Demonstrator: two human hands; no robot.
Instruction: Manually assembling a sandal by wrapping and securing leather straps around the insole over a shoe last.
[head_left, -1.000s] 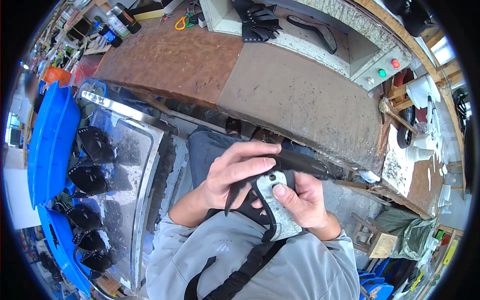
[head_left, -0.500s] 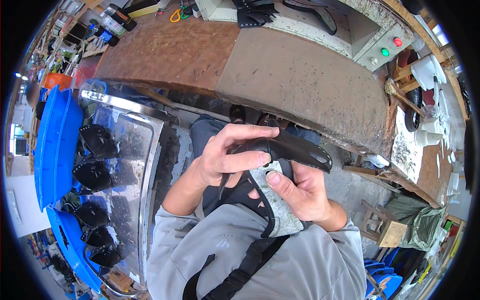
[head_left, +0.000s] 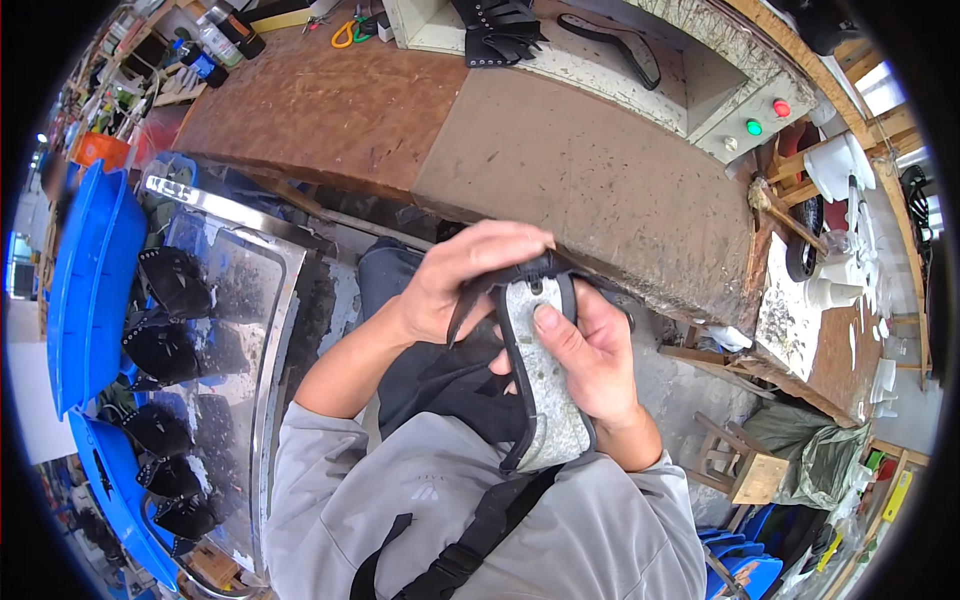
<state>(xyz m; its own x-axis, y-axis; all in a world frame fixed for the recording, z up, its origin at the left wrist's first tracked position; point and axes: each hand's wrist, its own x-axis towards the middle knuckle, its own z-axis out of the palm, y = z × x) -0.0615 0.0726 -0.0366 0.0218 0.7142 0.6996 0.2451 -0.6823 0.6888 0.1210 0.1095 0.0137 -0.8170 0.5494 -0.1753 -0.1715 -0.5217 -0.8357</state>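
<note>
- Left hand [head_left: 470, 265]: fingers together and curved over the black upper piece [head_left: 540, 268], gripping its left side; thumb mostly hidden.
- Right hand [head_left: 595, 350]: closed on the grey sole piece [head_left: 548, 385], thumb flat on its face, fingers partly out of sight behind.
- Grey sole piece: black-edged, held between the hands in front of the person's grey shirt [head_left: 440, 450], far end against the black upper piece, which covers part of that end.
- Workbench [head_left: 560, 150]: directly beyond the hands; brown surface on the left, greyer on the right, near edge worn.
- Pale cabinet [head_left: 740, 115]: far side of the bench, open-fronted, with red and green buttons at right; inside, a dark curved sole [head_left: 620, 50], and at its left a black studded piece [head_left: 498, 35].
- Scissors [head_left: 343, 36], yellow-handled: far left on the bench; bottles [head_left: 205, 62] farther left.
- Metal-rimmed tray [head_left: 235, 390]: left of the person, a row of black studded uppers [head_left: 160, 352] along its left side.
- Blue bins [head_left: 95, 290]: left of that row, hemming it in.
- Hammer [head_left: 790, 215] and white cups [head_left: 835, 290]: right end of the bench.
- Wooden stool [head_left: 755, 478]: near right, beside green sheeting [head_left: 815, 455].
</note>
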